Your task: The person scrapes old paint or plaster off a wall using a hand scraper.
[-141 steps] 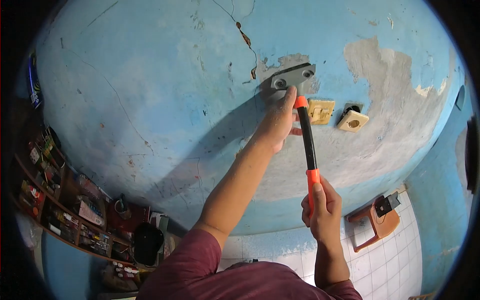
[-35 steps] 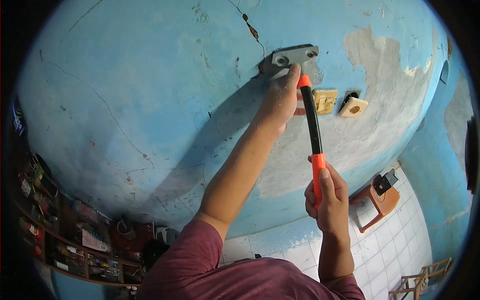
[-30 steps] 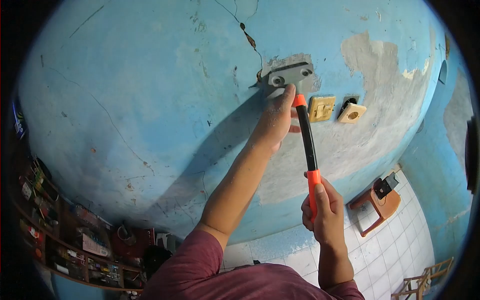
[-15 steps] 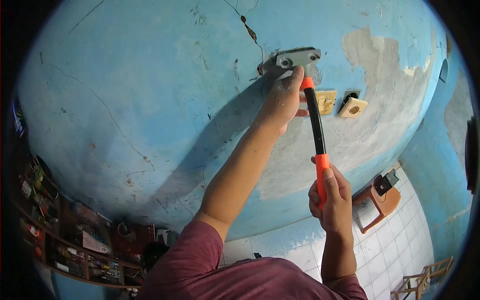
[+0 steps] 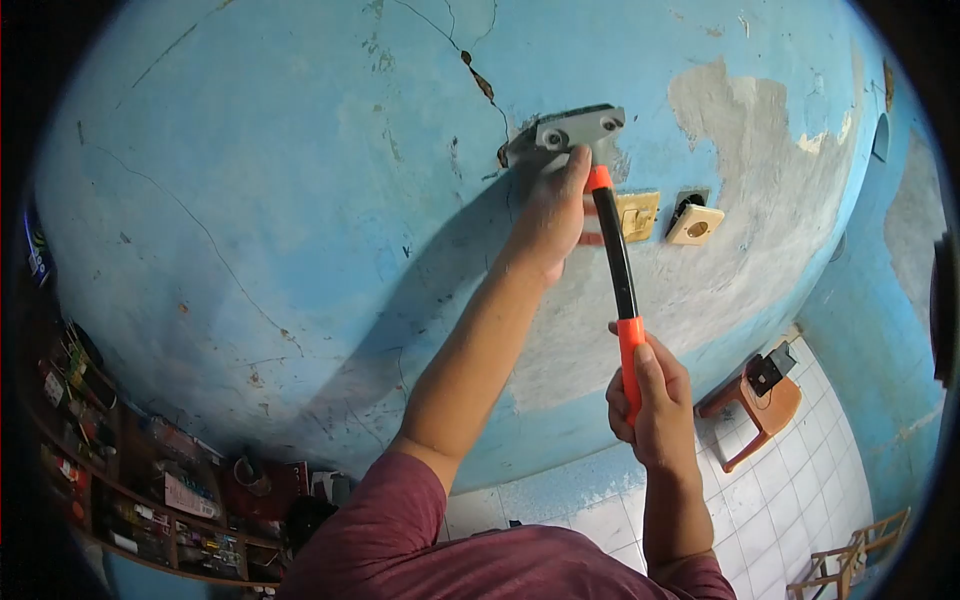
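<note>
Both my hands are on a long-handled wall scraper (image 5: 622,250) with a black and orange handle and a grey metal head held by two screws. High on the tool, my left hand (image 5: 555,215) is closed around the neck, its thumb pressed up against the head. My right hand (image 5: 660,400) wraps the lower orange grip. The head lies at the blue wall (image 5: 300,200), just right of a dark chipped spot at the end of a crack. The blade's contact with the wall is partly hidden.
Right of the scraper are a yellowed switch (image 5: 638,215) and a loose socket (image 5: 696,226) hanging from its box. An orange plastic stool (image 5: 765,405) bearing a black object stands lower right. Cluttered shelves (image 5: 150,490) fill the lower left; a wooden frame (image 5: 850,560) stands at lower right.
The view has shifted, so wall, hands and scraper all appear slightly further left and lower. Against the wall, the scraper's head stays in nearly the same place. Both grips are unchanged.
</note>
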The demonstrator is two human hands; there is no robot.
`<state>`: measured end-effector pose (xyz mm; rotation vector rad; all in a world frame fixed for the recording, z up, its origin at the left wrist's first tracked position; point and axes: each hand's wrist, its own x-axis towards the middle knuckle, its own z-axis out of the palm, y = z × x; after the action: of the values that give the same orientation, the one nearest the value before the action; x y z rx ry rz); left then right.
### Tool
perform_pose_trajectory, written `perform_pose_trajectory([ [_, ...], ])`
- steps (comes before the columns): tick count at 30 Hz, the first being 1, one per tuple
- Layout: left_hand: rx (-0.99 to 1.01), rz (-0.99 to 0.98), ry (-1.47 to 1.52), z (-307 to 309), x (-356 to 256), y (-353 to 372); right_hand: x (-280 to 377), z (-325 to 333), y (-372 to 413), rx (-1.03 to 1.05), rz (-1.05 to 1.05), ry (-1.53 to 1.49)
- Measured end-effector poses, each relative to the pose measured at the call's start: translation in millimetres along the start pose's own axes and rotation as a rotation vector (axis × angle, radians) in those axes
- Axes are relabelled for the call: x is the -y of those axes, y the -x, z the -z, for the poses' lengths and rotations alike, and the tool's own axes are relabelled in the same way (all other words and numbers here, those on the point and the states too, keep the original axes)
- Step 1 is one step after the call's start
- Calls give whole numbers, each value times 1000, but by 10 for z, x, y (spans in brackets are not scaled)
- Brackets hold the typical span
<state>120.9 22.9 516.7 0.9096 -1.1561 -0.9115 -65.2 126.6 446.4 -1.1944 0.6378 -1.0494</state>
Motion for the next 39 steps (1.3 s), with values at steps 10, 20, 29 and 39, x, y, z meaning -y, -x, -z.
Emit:
perform_pose_trajectory([
  [10, -38, -36, -19, 11, -49, 64, -70, 30, -41, 66, 1, 15],
  [20, -60, -67, 0, 22, -190, 32, -55, -56, -132, 63, 47, 18],
  [29, -17, -12, -66, 98, 24, 55, -104, -17, -69, 4, 12, 23],
  [39, -4, -52, -45, 35, -76, 2, -49, -130, -89, -27, 73, 21],
])
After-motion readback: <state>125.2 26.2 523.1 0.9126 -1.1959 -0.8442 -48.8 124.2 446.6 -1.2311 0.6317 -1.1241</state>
